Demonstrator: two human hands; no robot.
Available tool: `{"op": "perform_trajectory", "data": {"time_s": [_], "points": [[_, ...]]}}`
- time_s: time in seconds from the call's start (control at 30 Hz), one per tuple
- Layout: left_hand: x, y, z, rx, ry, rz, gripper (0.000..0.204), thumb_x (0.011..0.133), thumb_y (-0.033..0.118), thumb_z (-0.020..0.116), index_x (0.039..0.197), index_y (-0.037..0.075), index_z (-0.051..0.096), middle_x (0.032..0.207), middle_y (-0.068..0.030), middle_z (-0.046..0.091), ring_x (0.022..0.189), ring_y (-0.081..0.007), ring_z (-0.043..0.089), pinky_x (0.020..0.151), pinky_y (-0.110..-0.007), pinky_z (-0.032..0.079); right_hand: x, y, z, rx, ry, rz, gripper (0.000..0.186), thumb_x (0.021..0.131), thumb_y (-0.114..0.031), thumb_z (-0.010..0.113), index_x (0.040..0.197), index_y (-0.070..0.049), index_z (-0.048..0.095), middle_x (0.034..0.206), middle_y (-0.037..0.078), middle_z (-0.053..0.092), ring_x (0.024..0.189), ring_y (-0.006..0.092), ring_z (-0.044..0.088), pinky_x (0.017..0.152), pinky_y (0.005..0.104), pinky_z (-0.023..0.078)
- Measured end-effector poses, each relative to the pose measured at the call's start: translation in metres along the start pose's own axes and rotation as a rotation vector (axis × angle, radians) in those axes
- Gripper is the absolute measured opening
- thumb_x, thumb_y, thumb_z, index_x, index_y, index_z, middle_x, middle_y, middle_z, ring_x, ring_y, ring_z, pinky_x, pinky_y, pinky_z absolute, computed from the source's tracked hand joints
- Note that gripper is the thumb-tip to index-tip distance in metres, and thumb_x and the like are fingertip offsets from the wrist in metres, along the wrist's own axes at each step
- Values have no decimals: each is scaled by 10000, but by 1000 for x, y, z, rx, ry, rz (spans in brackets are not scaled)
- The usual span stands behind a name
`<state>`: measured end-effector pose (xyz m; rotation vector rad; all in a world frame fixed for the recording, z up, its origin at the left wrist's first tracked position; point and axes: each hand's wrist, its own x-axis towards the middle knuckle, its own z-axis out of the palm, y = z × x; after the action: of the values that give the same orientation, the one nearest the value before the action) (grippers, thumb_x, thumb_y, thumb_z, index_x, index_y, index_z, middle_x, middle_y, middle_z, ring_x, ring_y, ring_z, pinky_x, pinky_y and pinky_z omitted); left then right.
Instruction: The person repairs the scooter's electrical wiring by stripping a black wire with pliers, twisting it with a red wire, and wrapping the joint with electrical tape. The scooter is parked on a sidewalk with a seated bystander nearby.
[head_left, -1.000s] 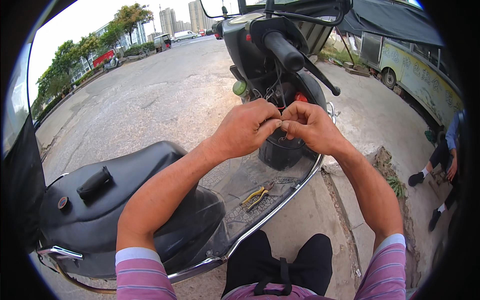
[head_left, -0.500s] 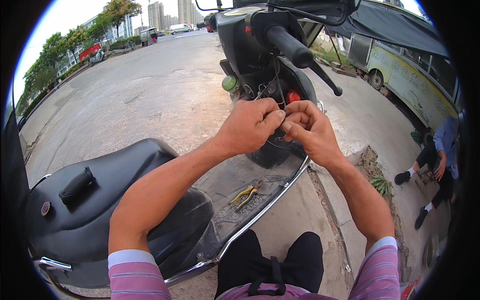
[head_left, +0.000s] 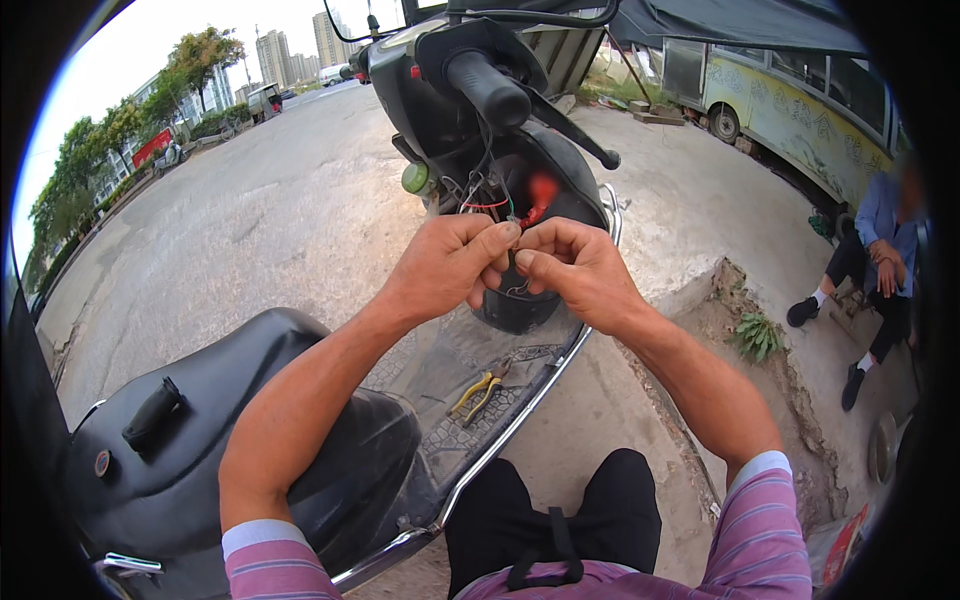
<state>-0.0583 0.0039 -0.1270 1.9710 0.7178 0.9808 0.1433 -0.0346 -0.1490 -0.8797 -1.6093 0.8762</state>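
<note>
In front of the scooter's opened leg shield, my left hand and my right hand meet fingertip to fingertip. Both pinch thin electrical wires that come down from the scooter's front; the spot where they join is mostly covered by my fingers. A red wire loops just above my left hand. Something shiny and red hangs behind my fingertips. Below my hands, pliers with yellow handles lie on the scooter's footboard.
On the black seat at left rest a dark pouch-like roll and a small tape roll. The handlebar grip and brake lever jut out above my hands. A seated person is at far right.
The view has shifted, so the scooter front and my hands appear further left. My fingers still pinch together; more of the red wire shows. The seated person's hands have come together.
</note>
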Motion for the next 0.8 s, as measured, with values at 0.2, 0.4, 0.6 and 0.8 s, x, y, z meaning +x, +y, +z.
{"op": "perform_trajectory", "data": {"time_s": [0.2, 0.4, 0.6, 0.8], "points": [[-5, 11, -4, 325, 114, 358, 221, 866, 69, 760, 1053, 6, 661, 946, -61, 668, 670, -80, 617, 567, -227, 484, 0, 4, -3, 8, 5, -26, 155, 930, -132, 690, 994, 8, 670, 825, 1, 653, 702, 71, 601, 653, 235, 497], [1, 0, -2, 561, 106, 704, 184, 833, 6, 749, 1005, 33, 688, 873, -93, 659, 710, -177, 651, 636, -295, 508, 0, 8, -4, 31, -9, -40, 161, 932, -136, 688, 1002, 8, 672, 829, 6, 661, 698, 71, 604, 656, 238, 501], [0, -1, -2, 609, 127, 642, 98, 847, 34, 731, 935, 34, 686, 853, -109, 661, 762, -236, 662, 653, -323, 504, -4, 7, -4, 27, -20, -11, 188, 930, -156, 687, 1014, 10, 671, 841, 17, 669, 709, 79, 612, 665, 240, 505], [1, -7, -1, 505, 79, 517, 141, 958, 150, 638, 941, 10, 631, 746, -77, 626, 595, -158, 619, 538, -299, 471, -6, 6, -2, 33, -22, 15, 225, 924, -164, 688, 1042, 26, 667, 869, 27, 677, 726, 89, 621, 678, 245, 511]]}}
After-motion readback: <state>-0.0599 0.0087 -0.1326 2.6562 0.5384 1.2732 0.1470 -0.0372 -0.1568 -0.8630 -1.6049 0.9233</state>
